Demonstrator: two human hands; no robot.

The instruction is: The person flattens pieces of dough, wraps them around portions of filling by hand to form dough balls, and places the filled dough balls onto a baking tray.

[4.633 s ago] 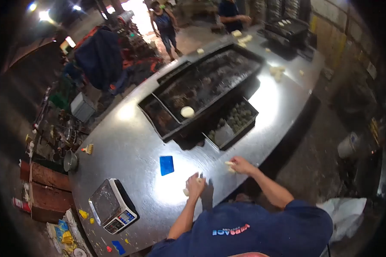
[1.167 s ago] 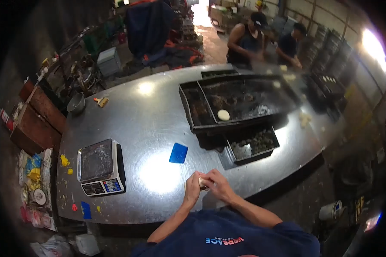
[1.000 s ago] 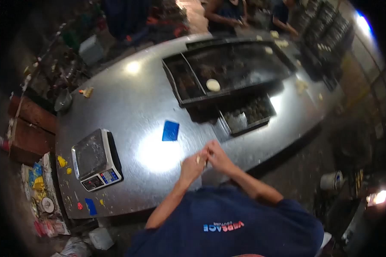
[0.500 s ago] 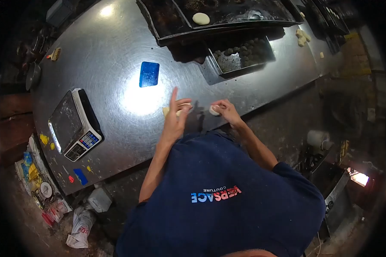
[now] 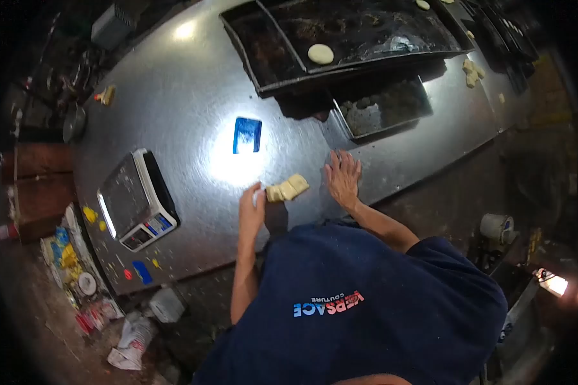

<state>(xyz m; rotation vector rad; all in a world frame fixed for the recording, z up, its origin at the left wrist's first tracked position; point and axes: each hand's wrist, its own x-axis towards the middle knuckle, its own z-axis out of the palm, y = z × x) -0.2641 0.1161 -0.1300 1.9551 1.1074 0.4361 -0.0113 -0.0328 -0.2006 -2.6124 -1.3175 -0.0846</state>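
My left hand (image 5: 252,213) is closed around a small pale piece of dough (image 5: 257,197), mostly covered by the fingers. Just right of it, a short row of yellowish dough pieces (image 5: 289,188) lies on the metal table (image 5: 192,205). My right hand (image 5: 343,178) rests palm down with its fingers stretched out, to the right of that row. Whatever may be under its palm is hidden.
A blue scraper (image 5: 247,135) lies beyond my hands, and a digital scale (image 5: 141,202) stands at left. Across the table are a large black tray (image 5: 276,86) with a dough disc (image 5: 320,54) and a metal pan (image 5: 392,125) of dark balls.
My right hand has gone from fingers curled on a white dough ball to lying flat. My left hand has drawn back from the dough row, its raised finger now curled. The view has shifted.
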